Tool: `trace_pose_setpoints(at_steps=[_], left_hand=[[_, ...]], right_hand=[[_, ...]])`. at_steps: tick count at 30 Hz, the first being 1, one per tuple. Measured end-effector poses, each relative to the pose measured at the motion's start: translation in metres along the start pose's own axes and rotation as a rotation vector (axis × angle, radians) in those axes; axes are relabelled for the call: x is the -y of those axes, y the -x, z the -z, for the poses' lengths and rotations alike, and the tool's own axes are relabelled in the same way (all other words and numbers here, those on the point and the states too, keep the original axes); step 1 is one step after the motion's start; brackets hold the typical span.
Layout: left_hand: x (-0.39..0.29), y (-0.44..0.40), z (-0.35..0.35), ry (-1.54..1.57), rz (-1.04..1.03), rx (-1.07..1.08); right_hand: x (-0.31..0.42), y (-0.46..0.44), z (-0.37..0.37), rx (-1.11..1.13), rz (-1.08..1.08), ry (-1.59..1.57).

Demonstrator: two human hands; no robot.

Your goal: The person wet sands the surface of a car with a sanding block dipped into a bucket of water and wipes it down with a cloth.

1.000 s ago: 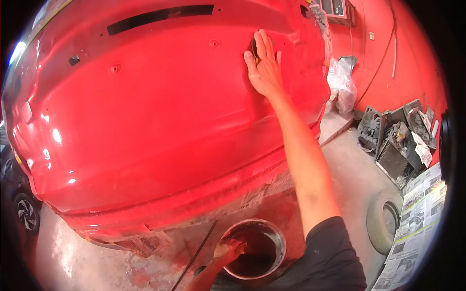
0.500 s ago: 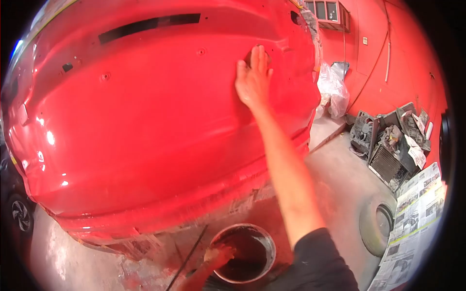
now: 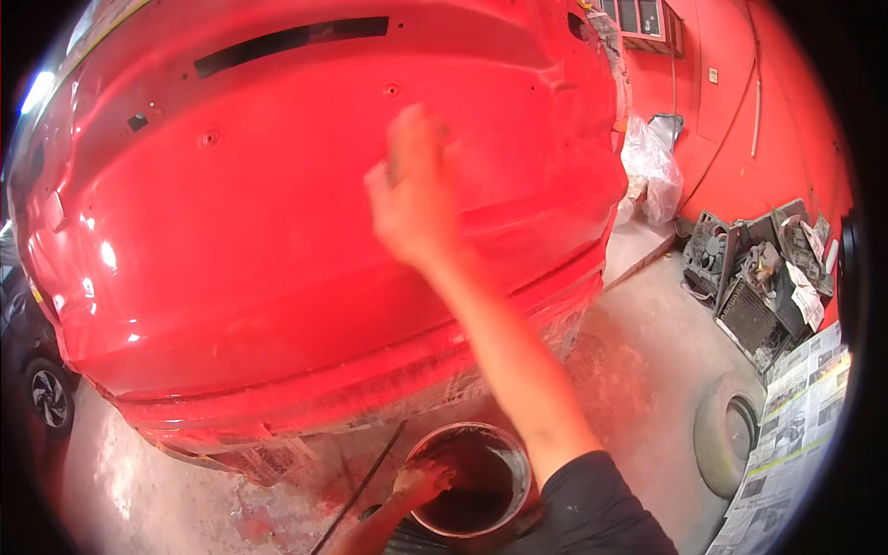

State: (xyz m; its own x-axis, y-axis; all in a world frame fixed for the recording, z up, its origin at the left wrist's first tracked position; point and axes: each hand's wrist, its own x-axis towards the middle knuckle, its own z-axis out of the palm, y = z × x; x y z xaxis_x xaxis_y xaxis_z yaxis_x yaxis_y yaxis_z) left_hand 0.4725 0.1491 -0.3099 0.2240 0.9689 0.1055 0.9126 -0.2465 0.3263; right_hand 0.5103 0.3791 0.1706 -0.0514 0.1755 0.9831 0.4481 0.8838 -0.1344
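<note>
While the blurred right hand (image 3: 416,199) clasps a small dark pad (image 3: 396,159) over the middle of a broad, glossy red car-body panel (image 3: 277,213), the left hand (image 3: 424,483) waits well apart, below the panel's near edge, at a round, pale-rimmed bucket with a dark interior (image 3: 525,467). Its fingers bend inward over the rim; from where I stand, I cannot tell whether they grip anything. The pad is mostly hidden by the right hand, and the blur leaves open whether it touches the red surface.

The step in hand looks to be a rubbing pass across the panel. Another stroke would call for the pad laid flat, with light, even pressure and care around the small round recess (image 3: 392,90) just beyond the fingertips.

Printed newspaper masking (image 3: 435,398) hangs along the panel's near edge. To the panel's right, on the grey concrete floor (image 3: 638,342), lie a heap of dark radiators and fans (image 3: 745,310) and a worn black tire (image 3: 717,444); a dark car (image 3: 48,398) stands to its left.
</note>
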Motion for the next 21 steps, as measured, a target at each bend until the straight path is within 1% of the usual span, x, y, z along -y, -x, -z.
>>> trace_pose_setpoints(at_steps=[1,2,3,5,7,9,10,11,12,13,14,15,17,18,20,21], left_hand=[[-0.003,-0.001,0.004,0.014,0.013,0.04],[-0.005,0.0,0.006,0.026,0.024,0.088],[-0.002,0.001,0.006,0.005,0.01,0.066],[-0.001,0.002,0.003,-0.022,-0.01,0.01],[0.003,0.001,0.0,0.01,-0.033,-0.013],[0.004,0.002,-0.001,0.011,-0.023,-0.02],[0.003,0.001,-0.001,-0.004,-0.01,-0.011],[0.002,0.001,-0.003,-0.008,-0.005,-0.004],[0.0,0.002,-0.006,-0.012,0.001,0.003],[0.003,0.001,-0.01,-0.01,0.003,0.002],[0.004,0.002,-0.011,-0.003,0.01,0.017],[0.004,0.002,-0.012,0.004,0.017,0.032],[0.005,0.001,-0.009,0.028,0.034,0.09],[0.008,-0.003,-0.011,0.034,0.023,0.057],[0.011,0.001,-0.014,0.043,0.001,0.002],[0.01,-0.001,-0.01,0.043,0.0,0.009]], right_hand=[[0.029,0.016,0.01,0.189,0.149,0.158],[0.023,0.02,0.015,0.223,0.201,0.099],[0.015,0.024,0.019,0.251,0.249,0.039],[-0.045,0.011,0.038,0.199,0.09,-0.048],[-0.091,-0.018,0.074,0.147,-0.359,-0.141],[-0.119,-0.026,0.047,-0.061,-0.22,0.091],[-0.104,-0.031,0.053,-0.165,-0.156,0.21],[-0.076,-0.02,0.042,-0.103,-0.277,0.064],[-0.054,-0.004,0.019,-0.15,-0.122,0.1],[-0.008,0.01,0.016,-0.103,-0.073,-0.152],[0.019,0.022,0.016,0.024,0.199,-0.01],[0.021,0.036,0.005,0.068,0.198,-0.087],[-0.021,0.013,0.04,0.126,0.277,0.018],[-0.055,0.006,0.039,0.043,0.091,0.012],[-0.113,-0.022,0.064,-0.043,-0.276,-0.17],[-0.146,-0.033,0.065,-0.141,-0.137,-0.137]])
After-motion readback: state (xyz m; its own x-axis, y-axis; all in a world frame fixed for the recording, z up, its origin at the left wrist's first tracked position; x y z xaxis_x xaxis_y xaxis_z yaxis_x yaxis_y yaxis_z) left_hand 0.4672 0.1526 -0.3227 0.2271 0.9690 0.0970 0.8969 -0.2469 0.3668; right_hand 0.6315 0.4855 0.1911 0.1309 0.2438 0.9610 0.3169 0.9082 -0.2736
